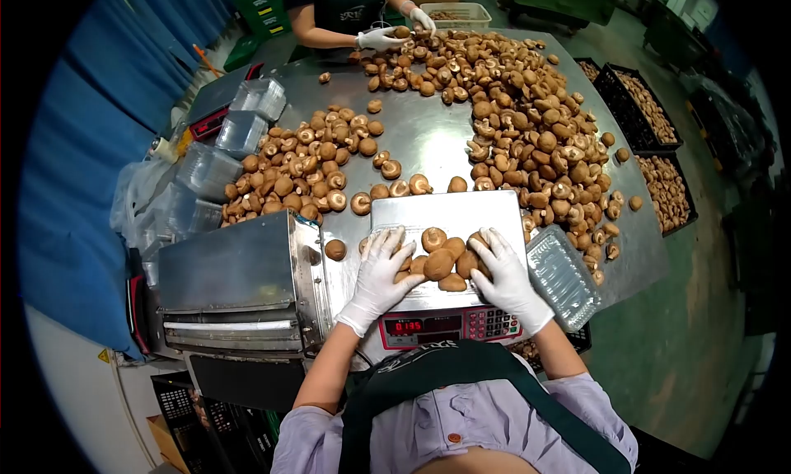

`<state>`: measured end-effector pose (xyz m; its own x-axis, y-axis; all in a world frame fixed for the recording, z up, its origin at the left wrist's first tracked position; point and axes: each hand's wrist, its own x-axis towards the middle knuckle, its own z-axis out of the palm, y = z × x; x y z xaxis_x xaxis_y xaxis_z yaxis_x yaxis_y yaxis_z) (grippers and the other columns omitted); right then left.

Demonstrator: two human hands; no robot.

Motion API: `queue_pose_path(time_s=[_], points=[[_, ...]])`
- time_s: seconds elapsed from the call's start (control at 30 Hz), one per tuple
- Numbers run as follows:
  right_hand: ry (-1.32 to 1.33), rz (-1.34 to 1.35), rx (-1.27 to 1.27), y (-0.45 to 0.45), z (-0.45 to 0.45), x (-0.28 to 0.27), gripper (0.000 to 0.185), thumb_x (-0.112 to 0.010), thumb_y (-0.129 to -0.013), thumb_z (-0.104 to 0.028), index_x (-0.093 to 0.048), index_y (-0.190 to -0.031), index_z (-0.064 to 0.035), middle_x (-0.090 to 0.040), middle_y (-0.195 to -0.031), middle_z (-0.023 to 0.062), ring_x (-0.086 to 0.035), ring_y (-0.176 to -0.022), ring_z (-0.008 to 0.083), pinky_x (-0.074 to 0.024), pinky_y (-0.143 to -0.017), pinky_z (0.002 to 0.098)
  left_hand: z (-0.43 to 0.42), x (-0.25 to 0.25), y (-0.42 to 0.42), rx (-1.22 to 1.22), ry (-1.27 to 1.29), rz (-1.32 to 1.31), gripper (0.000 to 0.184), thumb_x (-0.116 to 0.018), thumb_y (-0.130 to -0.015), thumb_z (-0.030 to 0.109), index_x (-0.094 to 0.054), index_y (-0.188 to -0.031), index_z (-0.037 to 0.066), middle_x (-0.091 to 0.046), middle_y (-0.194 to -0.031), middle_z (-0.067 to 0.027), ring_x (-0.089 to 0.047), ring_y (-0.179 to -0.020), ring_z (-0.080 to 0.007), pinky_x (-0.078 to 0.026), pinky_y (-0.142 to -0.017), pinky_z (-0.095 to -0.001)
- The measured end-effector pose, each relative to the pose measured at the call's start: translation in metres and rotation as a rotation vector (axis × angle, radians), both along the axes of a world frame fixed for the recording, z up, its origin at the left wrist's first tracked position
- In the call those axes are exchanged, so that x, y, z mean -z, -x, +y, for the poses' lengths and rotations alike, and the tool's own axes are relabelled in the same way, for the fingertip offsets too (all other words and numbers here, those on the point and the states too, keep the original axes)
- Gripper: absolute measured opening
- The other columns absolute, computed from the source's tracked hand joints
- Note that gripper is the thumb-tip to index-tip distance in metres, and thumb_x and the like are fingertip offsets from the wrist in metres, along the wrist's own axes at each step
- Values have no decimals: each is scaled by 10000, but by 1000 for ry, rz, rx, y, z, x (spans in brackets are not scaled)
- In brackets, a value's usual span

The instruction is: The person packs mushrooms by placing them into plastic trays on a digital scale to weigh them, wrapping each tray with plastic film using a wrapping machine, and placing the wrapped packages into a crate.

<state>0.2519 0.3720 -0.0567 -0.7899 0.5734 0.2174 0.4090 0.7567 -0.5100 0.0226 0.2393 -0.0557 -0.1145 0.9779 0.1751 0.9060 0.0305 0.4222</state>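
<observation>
Brown shiitake mushrooms (439, 264) lie in a small cluster on the flat metal pan (486, 206) of a weighing scale. My left hand (379, 274), in a white glove, cups mushrooms at the cluster's left side, thumb and fingers around them. From the right, my gloved right hand (504, 278) curls around a mushroom or two, partly hidden under its fingers. Red digits glow on the scale's display (423, 326), below the pan. A clear plastic tray (563, 278) sits beside my right hand.
A large mushroom heap (535, 136) covers the table's right side; a smaller pile (305, 165) lies left. Stacked clear trays (206, 173) line the left edge, behind a metal machine (227, 264). Across the table, a co-worker's gloved hands (383, 39) handle mushrooms. Filled crates (638, 103) stand right.
</observation>
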Motion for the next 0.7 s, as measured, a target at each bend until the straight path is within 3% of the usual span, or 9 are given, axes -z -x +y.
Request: queue_pose_path(time_s=[0.03, 0.17, 0.27, 0.43, 0.5, 0.63, 0.7], points=[[-120, -1, 14, -1, -5, 0, 500, -614, -805, -218, -499, -1256, -36, -413, -1348, 238, -374, -1241, 446, -325, -1045, 446, 1, 2, 0, 4, -1, 0, 529, -612, -826, 403, -533, -1241, 84, -363, -1423, -169, -319, -1318, -364, -214, -1107, -469], [90, 176, 105, -2, -1, -2, 502, -627, -812, -222, -498, -1259, -31, -430, -1334, 234, -410, -1233, 391, -335, -1035, 427, 4, 3, 4, -19, -87, -81, 594, -592, -837, 425, -480, -1306, 79, -360, -1415, -189, -317, -1308, -374, -193, -1096, -495], [29, 220, 69, 5, 3, -15, 555, -686, -773, -256, -506, -1248, -32, -485, -1289, 218, -441, -1212, 376, -347, -1023, 420, 5, -2, 5, -70, -160, -289, 633, -610, -816, 434, -467, -1320, 79, -346, -1425, -193, -316, -1314, -374, -161, -1106, -504], [-109, 131, -283, 40, -9, -25, 560, -734, -707, -236, -535, -1196, -48, -551, -1185, 173, -506, -1130, 344, -399, -961, 429, 6, 7, -6, -24, -24, 54, 767, -671, -740, 495, -438, -1343, 82, -376, -1392, -201, -313, -1317, -363, -148, -1114, -508], [-144, 205, -312, 48, -8, -11, 517, -735, -700, -196, -554, -1160, -45, -568, -1151, 150, -537, -1068, 326, -436, -913, 405, 6, 5, -6, -37, -21, 0, 795, -682, -735, 484, -412, -1356, 67, -385, -1384, -201, -312, -1317, -359, -153, -1115, -507], [161, 384, -258, 53, 2, -34, 465, -754, -683, -140, -594, -1106, -36, -620, -1010, 140, -585, -913, 294, -482, -823, 368, 4, 10, -5, -58, -54, -81, 868, -707, -709, 476, -366, -1378, 41, -348, -1406, -213, -298, -1324, -367, -151, -1117, -499], [345, 319, -105, 61, 4, -60, 457, -752, -693, -140, -598, -1110, -34, -627, -1007, 148, -596, -919, 295, -491, -811, 352, 4, 7, -6, -77, -86, -135, 923, -730, -681, 459, -333, -1391, 22, -294, -1433, -229, -279, -1332, -376, -147, -1120, -492]])
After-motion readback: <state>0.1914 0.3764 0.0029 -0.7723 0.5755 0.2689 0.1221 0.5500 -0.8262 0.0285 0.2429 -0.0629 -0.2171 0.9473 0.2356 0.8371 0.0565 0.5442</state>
